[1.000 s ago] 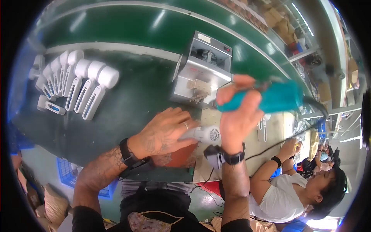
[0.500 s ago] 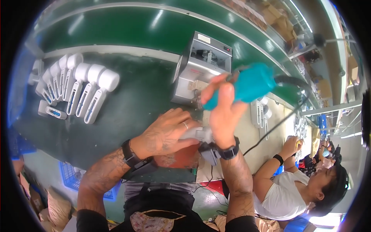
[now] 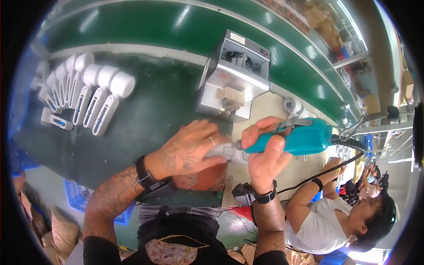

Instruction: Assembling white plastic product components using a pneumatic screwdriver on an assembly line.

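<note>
Teal driver [image 3: 300, 138] now lower, metal machine [image 3: 233, 81] just beyond

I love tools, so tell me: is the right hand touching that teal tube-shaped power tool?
Touching. The head view shows the right hand wrapped around the teal tube-shaped power tool, thumb lying against its side.

"How much of the fan [image 3: 228, 152] shows?"
"Little: the left hand [image 3: 181, 148] covers most of its handle, and the right hand [image 3: 262, 167] hides part of its head."
"And the driver [image 3: 304, 139]?"
"Its tip is too small for me to tell whether it touches the fan. The right hand hides some of its body."
"Near left?"
"The left forearm [image 3: 108, 190] blocks part of the crate [image 3: 74, 199]; the near edge cuts off both sleeves [image 3: 100, 251]."
</note>
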Demonstrator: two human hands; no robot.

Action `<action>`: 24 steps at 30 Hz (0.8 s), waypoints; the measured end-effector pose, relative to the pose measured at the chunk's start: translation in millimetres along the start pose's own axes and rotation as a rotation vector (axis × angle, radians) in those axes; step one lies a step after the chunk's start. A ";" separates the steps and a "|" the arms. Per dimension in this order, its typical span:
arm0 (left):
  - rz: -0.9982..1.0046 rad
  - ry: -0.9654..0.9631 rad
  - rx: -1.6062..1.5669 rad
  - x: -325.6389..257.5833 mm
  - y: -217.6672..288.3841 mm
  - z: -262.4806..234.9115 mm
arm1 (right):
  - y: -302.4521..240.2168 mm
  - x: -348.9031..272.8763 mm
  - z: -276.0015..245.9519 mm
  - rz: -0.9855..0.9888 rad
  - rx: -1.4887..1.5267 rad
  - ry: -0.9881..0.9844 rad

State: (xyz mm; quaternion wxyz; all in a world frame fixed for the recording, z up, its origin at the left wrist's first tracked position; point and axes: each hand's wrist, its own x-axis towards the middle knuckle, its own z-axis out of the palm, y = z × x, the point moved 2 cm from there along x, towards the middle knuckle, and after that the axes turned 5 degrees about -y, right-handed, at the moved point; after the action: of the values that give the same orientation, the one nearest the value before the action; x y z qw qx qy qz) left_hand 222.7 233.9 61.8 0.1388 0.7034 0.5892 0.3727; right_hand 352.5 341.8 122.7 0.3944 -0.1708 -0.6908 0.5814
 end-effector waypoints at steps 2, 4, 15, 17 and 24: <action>-0.015 0.045 0.016 1.2 3.2 -0.7 | 5.8 -1.7 -0.3 0.000 -0.001 0.005; -0.028 0.032 0.013 1.4 3.6 -0.5 | 10.1 -2.8 0.4 0.003 -0.001 0.012; -0.040 -0.011 0.060 2.7 4.1 1.3 | 12.0 -1.3 2.3 -0.001 0.041 -0.020; -0.023 -0.005 0.114 0.7 3.2 -0.5 | 11.2 1.0 3.5 0.024 0.010 -0.027; 0.030 0.044 0.030 -3.3 4.0 -4.1 | -1.7 50.4 22.6 -0.201 -0.046 0.019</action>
State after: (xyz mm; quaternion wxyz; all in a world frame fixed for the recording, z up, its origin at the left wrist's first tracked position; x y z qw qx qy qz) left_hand 222.7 228.7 66.0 0.1094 0.7057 0.5871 0.3812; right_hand 304.3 361.3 141.4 0.4533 -0.1151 -0.7140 0.5211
